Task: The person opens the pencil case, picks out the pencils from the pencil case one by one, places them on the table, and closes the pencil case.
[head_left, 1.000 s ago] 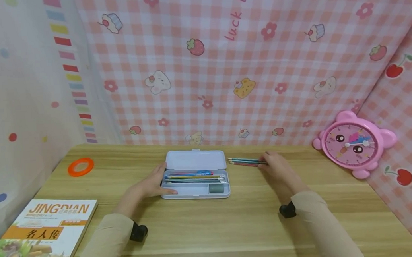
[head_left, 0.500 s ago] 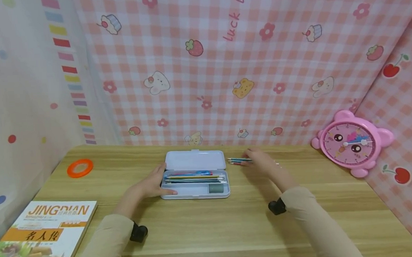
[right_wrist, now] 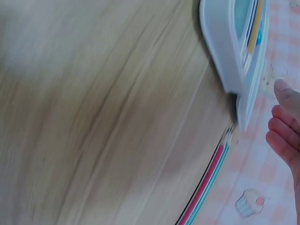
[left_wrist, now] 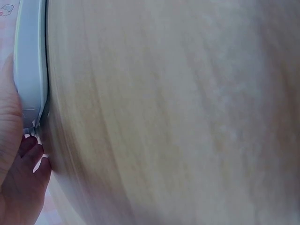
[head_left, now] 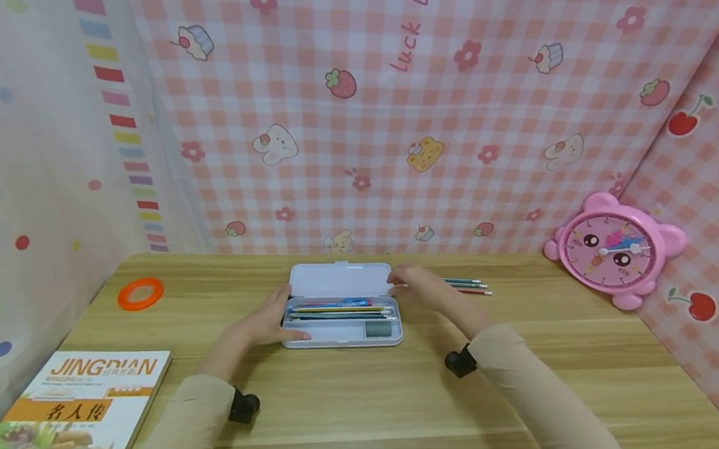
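Note:
An opened white pencil case (head_left: pixel 324 341) lies on the table, its lid (head_left: pixel 338 280) folded back. Inside are several pencils (head_left: pixel 340 313), a blue pen (head_left: pixel 357 302) and a grey-green block (head_left: pixel 378 329). My left hand (head_left: pixel 266 323) grips the case's left end, thumb at the front corner and fingers behind. By the lid's right edge is my right hand (head_left: pixel 423 289), with loosely bent fingers and nothing in it; the right wrist view shows it apart from the lid. Several loose pencils (head_left: pixel 469 285) lie on the table right of the case, partly hidden by that hand; their tips (right_wrist: pixel 228 133) point at it.
A book (head_left: pixel 79 418) lies at the front left of the wooden table (head_left: pixel 359 405). Behind it is an orange ring (head_left: pixel 141 294). A pink clock (head_left: pixel 615 252) stands at the back right. Checked cloth (head_left: pixel 329 150) hangs along the back edge.
My right hand has moved left along the loose pencils, from their far ends to the lid's right edge. The pencils stay on the table, and my left hand stays on the case.

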The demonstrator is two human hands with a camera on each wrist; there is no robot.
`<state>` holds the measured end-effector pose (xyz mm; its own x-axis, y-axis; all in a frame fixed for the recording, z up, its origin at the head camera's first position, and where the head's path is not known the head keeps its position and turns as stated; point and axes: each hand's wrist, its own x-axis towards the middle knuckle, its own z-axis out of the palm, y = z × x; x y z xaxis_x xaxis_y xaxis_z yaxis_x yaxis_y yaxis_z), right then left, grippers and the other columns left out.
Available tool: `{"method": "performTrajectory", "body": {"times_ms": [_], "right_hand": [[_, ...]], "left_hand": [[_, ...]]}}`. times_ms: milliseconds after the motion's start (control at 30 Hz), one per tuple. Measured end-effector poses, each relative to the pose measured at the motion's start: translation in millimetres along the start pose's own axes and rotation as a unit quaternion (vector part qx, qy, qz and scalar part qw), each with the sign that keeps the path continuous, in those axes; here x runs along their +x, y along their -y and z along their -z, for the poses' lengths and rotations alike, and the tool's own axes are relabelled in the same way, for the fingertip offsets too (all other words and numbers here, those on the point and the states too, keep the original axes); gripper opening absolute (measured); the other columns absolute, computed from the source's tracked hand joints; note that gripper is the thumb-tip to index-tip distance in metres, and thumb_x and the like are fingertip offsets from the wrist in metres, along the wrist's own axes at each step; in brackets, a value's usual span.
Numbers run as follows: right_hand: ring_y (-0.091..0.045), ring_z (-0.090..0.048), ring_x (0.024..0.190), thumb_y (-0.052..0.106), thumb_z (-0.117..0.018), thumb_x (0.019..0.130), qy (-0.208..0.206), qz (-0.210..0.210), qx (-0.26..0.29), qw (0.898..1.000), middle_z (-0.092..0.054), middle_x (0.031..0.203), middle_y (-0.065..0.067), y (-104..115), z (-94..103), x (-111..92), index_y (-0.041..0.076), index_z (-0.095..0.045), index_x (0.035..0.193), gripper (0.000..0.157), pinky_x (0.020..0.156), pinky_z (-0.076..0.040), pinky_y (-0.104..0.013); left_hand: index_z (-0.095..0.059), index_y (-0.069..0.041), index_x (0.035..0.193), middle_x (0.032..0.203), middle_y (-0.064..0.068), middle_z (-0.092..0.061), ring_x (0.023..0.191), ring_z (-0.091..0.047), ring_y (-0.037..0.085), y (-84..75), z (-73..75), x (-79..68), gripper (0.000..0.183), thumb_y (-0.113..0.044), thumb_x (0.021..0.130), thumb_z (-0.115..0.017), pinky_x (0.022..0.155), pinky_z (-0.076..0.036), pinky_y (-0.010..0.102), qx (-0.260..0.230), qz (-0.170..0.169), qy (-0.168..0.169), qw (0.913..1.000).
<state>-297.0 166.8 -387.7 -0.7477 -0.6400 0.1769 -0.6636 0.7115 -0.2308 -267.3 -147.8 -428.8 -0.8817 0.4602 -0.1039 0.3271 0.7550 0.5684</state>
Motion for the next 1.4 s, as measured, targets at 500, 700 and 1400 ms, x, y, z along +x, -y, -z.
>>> {"method": "performTrajectory", "body": {"times_ms": [500,700,1400], "right_hand": [[-0.011,-0.059,0.077,0.015,-0.060,0.088,0.123,-0.035,0.054,0.990,-0.068,0.088,-0.006,23.5,-15.1,13.0,0.004,-0.068,0.093,0.014,0.071,-0.052,-0.025],[-0.012,-0.059,0.080,0.010,-0.058,0.089,0.128,-0.009,0.051,0.990,-0.068,0.091,-0.007,24.0,-19.2,12.5,0.003,-0.068,0.094,0.013,0.075,-0.052,-0.028],[-0.019,-0.064,0.082,0.008,-0.061,0.085,-0.039,0.045,-0.089,0.994,-0.065,0.090,-0.007,-12.9,4.7,-25.0,0.004,-0.065,0.093,0.009,0.072,-0.053,-0.030]], "left_hand": [[-0.006,0.014,0.140,0.146,0.034,-0.010,0.136,-0.013,0.046,-0.5,-1.4,-0.5,0.111,-0.045,0.074,-0.072,0.111,-0.016,0.054,-0.016,-0.008,-0.010,0.9998],[-0.007,0.015,0.140,0.145,0.035,-0.013,0.135,-0.015,0.046,-0.9,-2.4,-0.4,0.107,-0.039,0.075,-0.073,0.111,-0.018,0.054,-0.010,-0.011,-0.017,0.9997],[-0.005,0.014,0.140,0.146,0.034,-0.010,0.136,-0.013,0.046,0.1,-0.6,0.1,0.108,-0.042,0.076,-0.071,0.111,-0.017,0.054,-0.010,0.000,-0.004,0.9999]]}}
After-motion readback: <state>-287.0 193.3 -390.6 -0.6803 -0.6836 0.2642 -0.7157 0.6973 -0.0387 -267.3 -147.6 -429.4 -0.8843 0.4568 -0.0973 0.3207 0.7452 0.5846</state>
